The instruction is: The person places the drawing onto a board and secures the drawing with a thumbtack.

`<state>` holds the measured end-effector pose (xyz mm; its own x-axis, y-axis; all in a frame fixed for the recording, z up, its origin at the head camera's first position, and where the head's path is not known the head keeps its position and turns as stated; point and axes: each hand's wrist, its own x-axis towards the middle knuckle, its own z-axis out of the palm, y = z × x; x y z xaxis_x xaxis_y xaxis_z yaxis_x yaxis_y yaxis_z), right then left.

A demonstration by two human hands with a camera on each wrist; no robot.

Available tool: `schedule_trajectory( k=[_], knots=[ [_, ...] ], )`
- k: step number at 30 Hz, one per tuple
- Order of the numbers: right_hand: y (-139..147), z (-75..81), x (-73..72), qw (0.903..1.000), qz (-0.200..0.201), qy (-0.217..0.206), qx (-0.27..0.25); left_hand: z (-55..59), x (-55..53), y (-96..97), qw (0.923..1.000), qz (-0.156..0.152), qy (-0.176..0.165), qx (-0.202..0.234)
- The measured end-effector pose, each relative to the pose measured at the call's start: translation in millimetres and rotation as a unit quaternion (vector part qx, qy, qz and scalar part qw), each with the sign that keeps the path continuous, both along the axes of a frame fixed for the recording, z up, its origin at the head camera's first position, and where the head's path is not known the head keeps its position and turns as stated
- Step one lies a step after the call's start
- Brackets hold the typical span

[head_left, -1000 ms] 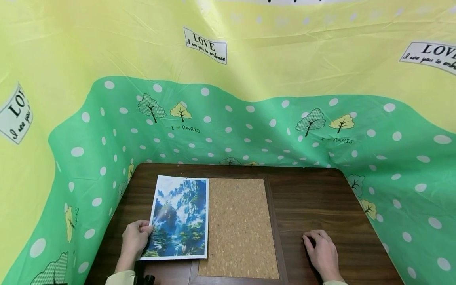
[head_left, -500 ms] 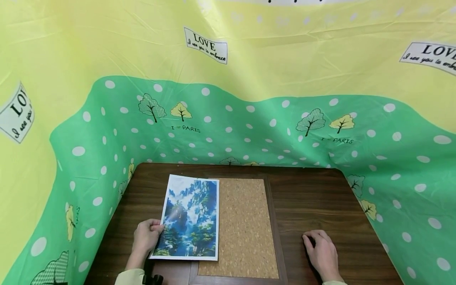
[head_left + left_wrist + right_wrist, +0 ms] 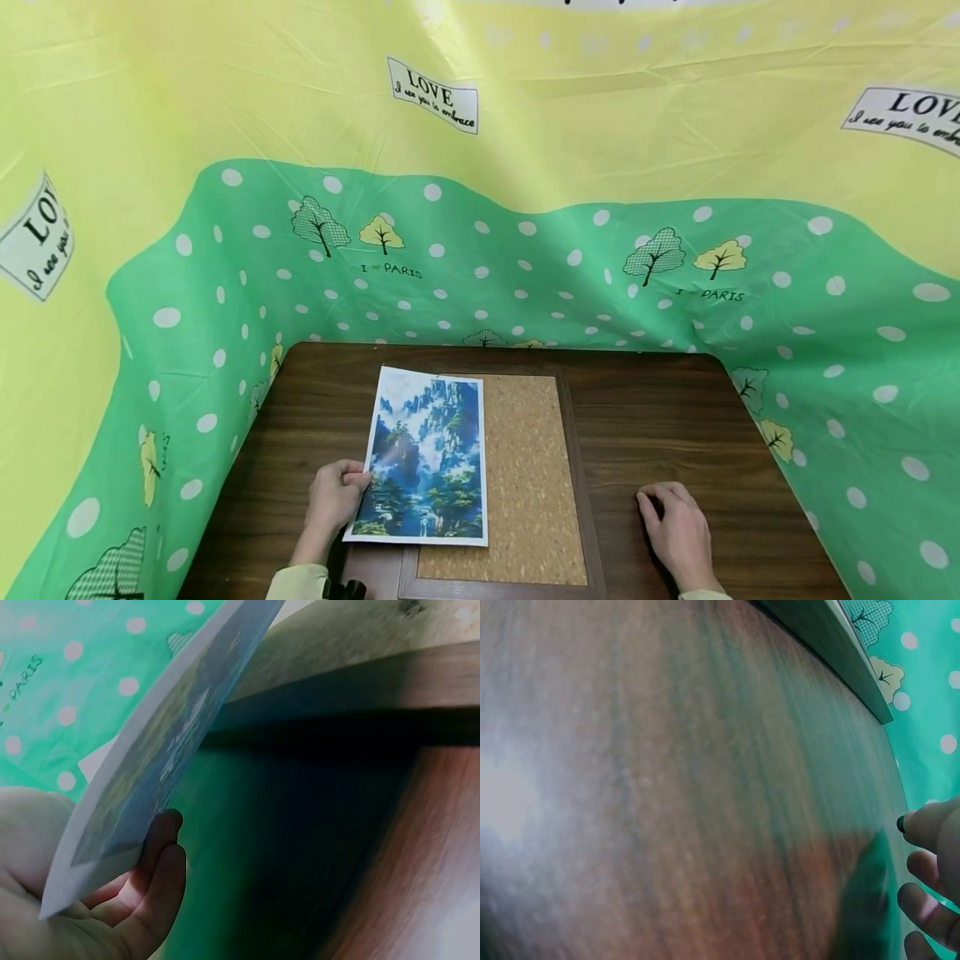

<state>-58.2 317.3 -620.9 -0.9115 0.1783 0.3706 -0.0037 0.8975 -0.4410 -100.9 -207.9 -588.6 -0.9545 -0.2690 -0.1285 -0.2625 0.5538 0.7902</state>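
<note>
My left hand (image 3: 335, 502) pinches the left edge of a printed landscape picture (image 3: 427, 458) with blue mountains, mist and green trees. In the left wrist view the sheet (image 3: 161, 742) stands edge-on, its border between thumb and fingers (image 3: 161, 892). A gap of shadow shows beneath it, so it is raised above the table. The picture covers the left part of a framed cork board (image 3: 536, 483), whose right part shows. To the board's right, my right hand (image 3: 681, 533) rests on the table with loosely curled fingers and holds nothing. Its fingertips (image 3: 922, 904) show in the right wrist view.
The dark wood-grain table (image 3: 660, 408) carries the board, whose raised brown frame (image 3: 581, 467) makes a low edge. A green and yellow patterned cloth (image 3: 525, 275) surrounds the table at the back and both sides. A black object (image 3: 348, 590) sits at my left wrist.
My left hand has moved to the right with the picture, which now covers more of the cork board. The right hand has stayed in place.
</note>
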Motion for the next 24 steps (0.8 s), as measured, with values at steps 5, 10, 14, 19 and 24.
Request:
schedule_trajectory(
  k=[5,10,14,19,24],
  knots=[
    [-2.0,2.6,-2.1,0.9999,-0.005,0.005,-0.010,-1.2,-0.3,11.3,0.9999,-0.008,0.009,-0.001],
    [-4.8,5.3,-3.9,0.9998,-0.011,0.008,-0.016,-3.9,-1.3,20.7,0.9998,-0.015,0.016,0.004],
    [-9.0,9.1,-7.0,0.9998,-0.007,0.011,-0.017,-5.8,-2.2,28.0,0.9996,-0.020,0.019,0.007],
    [-14.4,15.0,-12.9,0.9994,0.005,0.024,-0.023,-6.9,-3.4,37.3,0.9991,-0.028,0.028,0.014],
    [-19.2,18.5,-17.1,0.9988,0.019,0.039,-0.021,-6.2,-2.5,45.9,0.9985,-0.040,0.028,0.026]
  ],
)
